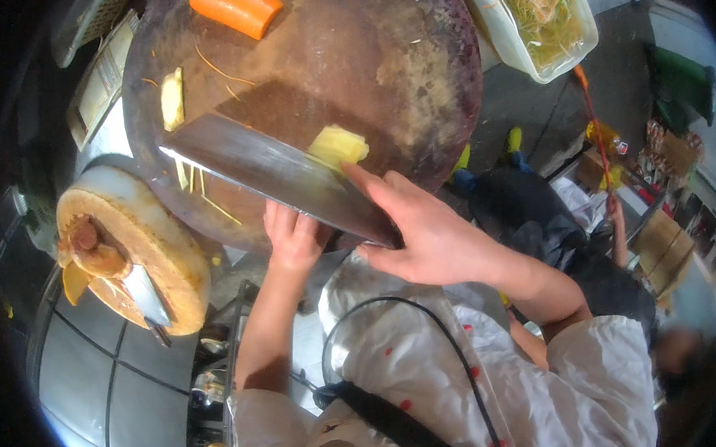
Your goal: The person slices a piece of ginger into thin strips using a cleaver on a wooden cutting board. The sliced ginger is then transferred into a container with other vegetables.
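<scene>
My right hand (435, 234) grips a broad cleaver (268, 167), whose handle is hidden in the palm. The blade slants to the upper left over a round chopping block (347, 52). By my right index fingertip lies a pale yellow vegetable piece (338, 146), resembling peeled ginger, partly behind the blade. My left hand (294, 233) is at the block's near edge, its fingertips hidden under the blade. A second yellow piece (172, 99) rests left of the blade's tip, and thin yellow strips (215, 207) lie below it. A cut carrot (236, 8) sits at the far side.
A white tub (496, 27) of shredded vegetables in liquid stands at the far right. Left is a smaller round block (183, 277) bearing a knife (146, 295) and a brown lump (95, 242). Another person (529, 213) stands close on the right, a hand on a red pole (595, 123).
</scene>
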### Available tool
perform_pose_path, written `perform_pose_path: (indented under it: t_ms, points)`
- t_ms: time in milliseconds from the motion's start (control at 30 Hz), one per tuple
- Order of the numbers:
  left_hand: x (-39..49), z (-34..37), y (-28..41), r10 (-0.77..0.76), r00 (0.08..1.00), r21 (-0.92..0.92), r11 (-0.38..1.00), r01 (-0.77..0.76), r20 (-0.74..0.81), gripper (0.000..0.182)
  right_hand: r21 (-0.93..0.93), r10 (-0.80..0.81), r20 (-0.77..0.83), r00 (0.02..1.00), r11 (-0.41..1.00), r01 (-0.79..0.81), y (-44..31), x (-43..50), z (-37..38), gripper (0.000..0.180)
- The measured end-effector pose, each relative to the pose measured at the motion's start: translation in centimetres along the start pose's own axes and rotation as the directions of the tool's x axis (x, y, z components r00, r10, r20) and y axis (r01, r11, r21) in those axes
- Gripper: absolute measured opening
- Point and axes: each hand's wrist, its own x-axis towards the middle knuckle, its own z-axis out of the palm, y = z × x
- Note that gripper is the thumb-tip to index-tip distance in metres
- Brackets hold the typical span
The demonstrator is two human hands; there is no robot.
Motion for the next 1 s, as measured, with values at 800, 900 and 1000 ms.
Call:
perform_pose_path:
  t_ms: [800, 900, 1000]
  points:
    - [2.2, -1.1, 1.3, 0.271, 0.960, 0.241, 0.938, -0.249, -0.063, 0.043, -0.231, 0.040, 0.063, 0.997, 0.973, -0.024, -1.4, -2.0, -1.1, 0.083]
    - [3.0, -1.0, 2.0, 0.295, 0.946, 0.218, 0.940, -0.263, -0.131, 0.042, -0.296, -0.014, -0.033, 0.999, 0.955, 0.004, -0.2, -4.0, 0.4, 0.073]
    - [3.2, -1.1, 2.5, 0.295, 0.942, 0.191, 0.945, -0.264, -0.158, 0.042, -0.309, -0.098, -0.094, 0.991, 0.949, 0.065, 0.1, -3.8, 1.6, 0.067]
